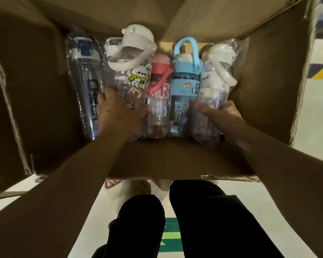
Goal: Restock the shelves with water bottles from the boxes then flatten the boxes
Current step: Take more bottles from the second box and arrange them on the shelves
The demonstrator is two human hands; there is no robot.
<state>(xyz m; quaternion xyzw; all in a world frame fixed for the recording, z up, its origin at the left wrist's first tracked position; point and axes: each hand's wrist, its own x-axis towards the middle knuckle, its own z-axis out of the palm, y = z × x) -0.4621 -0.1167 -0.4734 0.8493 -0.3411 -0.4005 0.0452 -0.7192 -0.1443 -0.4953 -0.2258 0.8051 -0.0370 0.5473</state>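
An open cardboard box [168,159] stands in front of me with several plastic-wrapped water bottles lying side by side in it. My left hand [117,112] grips the clear bottle with the white lid and rabbit sticker [134,58]. My right hand [220,114] grips the clear bottle with the white cap [214,75] at the right end of the row. Between them lie a pink-lidded bottle [158,79] and a blue bottle with a loop handle [185,75]. A tall clear bottle with dark lettering [86,79] lies at the far left, beside my left hand.
The box flaps stand open: a wide one on the left [26,94], one on the right [268,86], one at the back [213,17]. My legs in black trousers [194,220] stand at the near flap. Pale floor with green marking [170,237] lies below.
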